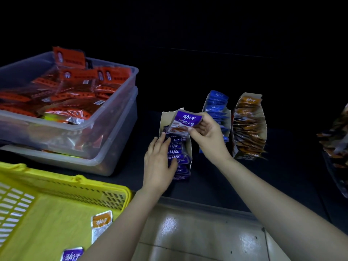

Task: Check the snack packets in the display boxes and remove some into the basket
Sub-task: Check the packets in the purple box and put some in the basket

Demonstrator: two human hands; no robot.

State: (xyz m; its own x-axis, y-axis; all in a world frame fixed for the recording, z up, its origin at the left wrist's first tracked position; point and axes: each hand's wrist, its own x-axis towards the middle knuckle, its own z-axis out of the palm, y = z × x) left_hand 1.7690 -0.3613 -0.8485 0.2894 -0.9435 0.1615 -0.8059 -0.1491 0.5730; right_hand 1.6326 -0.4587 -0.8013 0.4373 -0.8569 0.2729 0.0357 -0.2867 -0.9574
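Note:
My right hand [208, 136] pinches a purple snack packet [183, 122] and holds it just above the purple display box [178, 153]. My left hand [160, 162] lies on the row of purple packets in that box, fingers straight and thumb against the packets. To the right stand a blue display box [216, 112] and an orange display box [248, 127], both full of packets. The yellow basket [56, 187] is at the lower left, with an orange packet [101, 225] and a purple packet [72, 254] lying in it.
Two stacked clear plastic tubs [113, 117] of red-orange packets stand at the left on the dark shelf. More orange-brown packets [337, 144] sit at the far right edge. A glossy tiled floor [197, 232] shows below the shelf front.

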